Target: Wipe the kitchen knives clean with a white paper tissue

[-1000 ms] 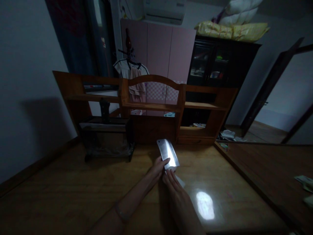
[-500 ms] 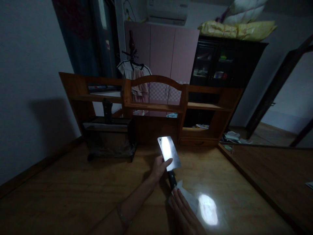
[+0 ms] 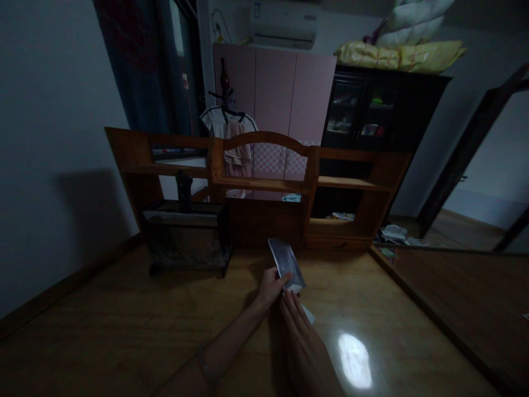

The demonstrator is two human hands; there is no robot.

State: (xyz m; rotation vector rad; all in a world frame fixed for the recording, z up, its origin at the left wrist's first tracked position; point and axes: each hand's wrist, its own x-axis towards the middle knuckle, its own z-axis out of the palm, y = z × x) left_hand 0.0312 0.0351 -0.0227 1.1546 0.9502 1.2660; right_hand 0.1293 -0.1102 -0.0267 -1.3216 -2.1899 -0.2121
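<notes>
A cleaver (image 3: 285,260) with a broad grey blade is held above the wooden tabletop (image 3: 185,325), its blade pointing away from me. My left hand (image 3: 271,286) grips the blade near its base, thumb on the upper face. Over the handle lies my right hand (image 3: 300,331), fingers stretched together and pressing a white tissue (image 3: 308,315). A bit of the tissue also shows at the blade's base. The handle is hidden beneath the right hand and tissue.
Along the back of the tabletop runs a wooden shelf unit (image 3: 264,184). A black-framed box (image 3: 185,237) with a dark upright object (image 3: 184,190) stands at the left. On the right is a raised wooden edge (image 3: 417,295). Light reflects off the surface near my right hand.
My right hand has slid forward with the tissue, from the handle's end up to the blade's base. The blade has tilted and lost its bright glare. My left hand keeps its grip.
</notes>
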